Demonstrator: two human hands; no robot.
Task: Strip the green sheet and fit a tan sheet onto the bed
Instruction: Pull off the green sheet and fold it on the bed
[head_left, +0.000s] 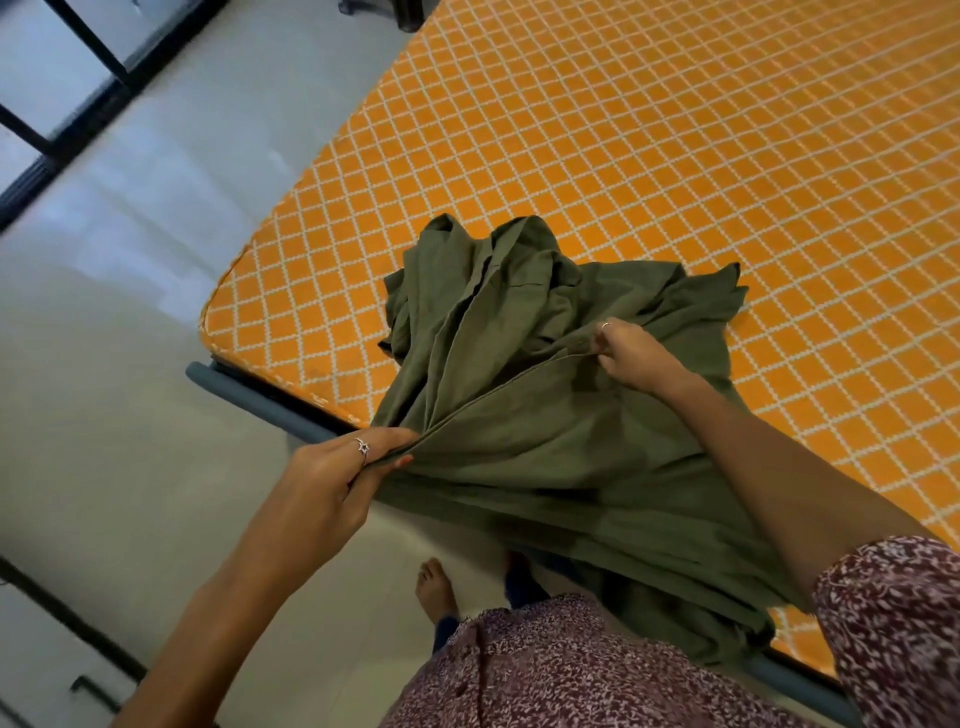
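Sheet (519, 457), green, lies bunched at the mattress (675, 156) edge, pinched by your left hand (332, 478) and right hand (631, 356); gather it evenly so nothing drags.

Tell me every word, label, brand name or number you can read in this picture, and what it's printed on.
None: no readable text anywhere.
The orange mattress has only a white diamond pattern.
The green sheet, held by the left hand and right hand, shows no tag.
The patterned sleeve bears only a floral print.
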